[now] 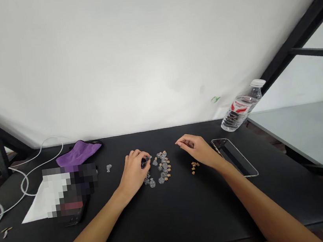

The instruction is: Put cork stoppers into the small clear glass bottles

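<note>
My left hand (134,168) is curled over the black table, thumb and fingers pinching a tiny clear glass bottle (150,157). Beneath and beside that hand lie loose glass bottles (152,183) without stoppers. Just to their right runs a cluster of similar bottles (165,166), several with cork stoppers in their necks. My right hand (196,148) hovers right of the cluster, thumb and index fingertip pressed together; whatever is between them is too small to make out. Below it several small corks (193,167) lie in a loose group.
One more glass bottle (108,168) lies left of my left hand. A phone (234,157) rests by my right forearm, with a water bottle (241,106) behind it. At the left are a purple cloth (79,152), white paper (38,204) and a white cable (25,182).
</note>
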A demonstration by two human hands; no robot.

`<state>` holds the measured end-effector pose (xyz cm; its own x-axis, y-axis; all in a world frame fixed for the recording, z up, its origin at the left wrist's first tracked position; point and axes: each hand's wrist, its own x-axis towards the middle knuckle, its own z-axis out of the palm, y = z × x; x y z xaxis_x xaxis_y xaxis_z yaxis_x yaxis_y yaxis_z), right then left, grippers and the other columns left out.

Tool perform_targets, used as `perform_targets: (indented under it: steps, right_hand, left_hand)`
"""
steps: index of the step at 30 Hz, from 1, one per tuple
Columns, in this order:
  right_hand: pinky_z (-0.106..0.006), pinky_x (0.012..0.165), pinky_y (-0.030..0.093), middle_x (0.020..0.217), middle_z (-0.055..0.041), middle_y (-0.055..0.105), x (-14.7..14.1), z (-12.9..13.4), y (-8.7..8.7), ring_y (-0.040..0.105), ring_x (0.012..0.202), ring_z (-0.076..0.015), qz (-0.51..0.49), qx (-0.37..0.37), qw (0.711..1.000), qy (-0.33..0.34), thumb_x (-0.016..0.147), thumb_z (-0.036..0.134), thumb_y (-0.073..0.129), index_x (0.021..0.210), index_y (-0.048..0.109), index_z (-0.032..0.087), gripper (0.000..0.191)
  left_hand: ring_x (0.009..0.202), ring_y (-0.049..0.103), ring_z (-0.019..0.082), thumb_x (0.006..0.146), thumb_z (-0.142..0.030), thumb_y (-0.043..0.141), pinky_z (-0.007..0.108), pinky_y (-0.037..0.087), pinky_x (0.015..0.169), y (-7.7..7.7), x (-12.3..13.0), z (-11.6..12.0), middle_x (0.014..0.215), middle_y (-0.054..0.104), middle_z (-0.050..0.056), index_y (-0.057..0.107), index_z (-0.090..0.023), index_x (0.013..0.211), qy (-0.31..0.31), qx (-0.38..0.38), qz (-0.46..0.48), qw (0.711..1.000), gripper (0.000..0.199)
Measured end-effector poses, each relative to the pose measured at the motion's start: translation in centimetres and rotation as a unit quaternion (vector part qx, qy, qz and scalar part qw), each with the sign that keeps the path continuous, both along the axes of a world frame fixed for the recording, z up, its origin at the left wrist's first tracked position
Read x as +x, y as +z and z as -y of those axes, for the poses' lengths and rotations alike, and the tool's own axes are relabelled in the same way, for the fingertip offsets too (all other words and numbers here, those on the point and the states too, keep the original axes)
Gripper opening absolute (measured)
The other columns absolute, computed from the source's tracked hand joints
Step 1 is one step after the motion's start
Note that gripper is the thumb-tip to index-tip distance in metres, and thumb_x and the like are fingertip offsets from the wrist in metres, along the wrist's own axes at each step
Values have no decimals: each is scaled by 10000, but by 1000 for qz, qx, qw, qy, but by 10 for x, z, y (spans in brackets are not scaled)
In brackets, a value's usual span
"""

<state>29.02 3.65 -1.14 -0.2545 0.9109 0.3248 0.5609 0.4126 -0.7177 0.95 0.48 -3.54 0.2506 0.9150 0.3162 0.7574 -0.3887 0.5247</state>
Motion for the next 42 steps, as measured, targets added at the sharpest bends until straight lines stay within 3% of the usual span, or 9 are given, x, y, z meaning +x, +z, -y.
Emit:
perform_targets:
  steps: [4, 8, 15, 22, 26, 31, 42]
  right_hand:
    - [-298, 663, 420, 816, -31, 695, 18, -1, 8, 572, 717, -180, 34, -67, 997, 15, 963, 454, 591, 938, 729, 190, 299]
    - [-278, 607, 401, 690, -9, 615, 38, 2, 21, 519, 645, -162, 102, -177, 974, 101, 925, 531, 612, 876, 717, 174, 376]
    - [-270, 593, 412, 738, -44, 674, 47, 4, 24, 557, 666, -174, 141, -259, 941, 164, 868, 506, 693, 924, 740, 155, 359]
    - [-285, 621, 456, 850, -66, 695, 43, 3, 22, 580, 679, -168, 133, -222, 952, 160, 878, 493, 675, 849, 764, 161, 345]
    - [-328, 723, 524, 812, -58, 730, 27, 6, 23, 672, 762, -213, 37, -195, 970, 139, 904, 510, 667, 859, 724, 181, 338]
    - [-375, 864, 564, 938, -82, 750, -5, 14, 18, 695, 883, -228, -77, -130, 978, 144, 884, 476, 726, 926, 728, 176, 303]
    - [-347, 801, 541, 932, -54, 698, -39, 24, 5, 640, 839, -195, -151, -60, 975, 151, 907, 364, 740, 939, 733, 202, 166]
  left_hand:
    - [977, 607, 233, 886, -115, 670, 397, 421, 900, -2, 2, -1, 955, 660, 17, 707, -240, 1004, 0, 12, 24, 1000, 176]
    - [885, 646, 193, 876, -116, 673, 374, 472, 903, -1, 2, 0, 943, 647, 10, 717, -231, 1040, -3, 26, 78, 997, 205]
    - [792, 636, 138, 865, -67, 635, 261, 515, 722, 7, 5, 4, 925, 612, 6, 724, -237, 994, -12, 49, 155, 987, 231]
    - [756, 594, 131, 862, -59, 633, 273, 496, 726, 16, 8, 8, 916, 611, 2, 686, -225, 966, -1, 72, 186, 980, 203]
    - [759, 583, 136, 869, -76, 641, 282, 504, 737, 17, 10, 10, 925, 620, 7, 692, -233, 1033, -15, 74, 200, 977, 233]
    - [760, 574, 138, 880, -96, 646, 284, 522, 748, 15, 13, 13, 929, 624, 16, 722, -241, 1027, -44, 68, 204, 976, 220]
    - [822, 623, 150, 895, -103, 638, 288, 515, 750, 22, 17, 18, 989, 681, 35, 722, -226, 1013, -78, 67, 228, 968, 190]
